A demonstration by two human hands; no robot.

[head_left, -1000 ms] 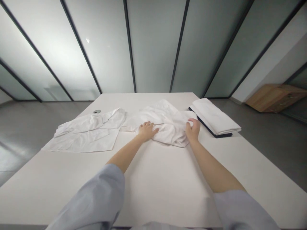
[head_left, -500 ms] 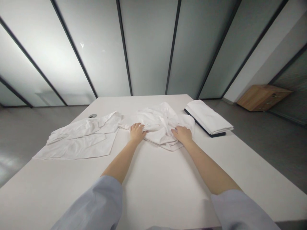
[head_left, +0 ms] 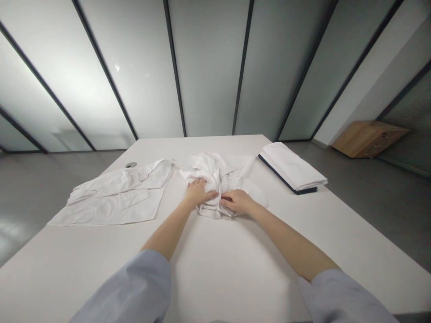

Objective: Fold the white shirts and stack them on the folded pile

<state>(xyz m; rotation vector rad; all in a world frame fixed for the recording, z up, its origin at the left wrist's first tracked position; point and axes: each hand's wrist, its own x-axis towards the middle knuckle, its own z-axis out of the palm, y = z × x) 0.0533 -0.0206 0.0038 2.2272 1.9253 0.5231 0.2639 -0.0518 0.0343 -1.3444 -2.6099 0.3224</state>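
Person, pale grey-blue top. Left sleeve [head_left: 129,289] loose, wide, softly creased, plain matte fabric, edge ending partway along the forearm. Right sleeve [head_left: 341,294] same colour and similar length, small fold at its edge. Both forearms [head_left: 168,229] bare below the sleeves. Left hand [head_left: 198,193] bare; right hand [head_left: 237,202] bare too.

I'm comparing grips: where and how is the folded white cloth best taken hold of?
Probably the cloth's near right corner, coming from the person's side with the right hand, thumb on top and fingers beneath. It lies flat with its layered end facing the person, and that corner reaches past the dark layer underneath, which should leave room for fingers.
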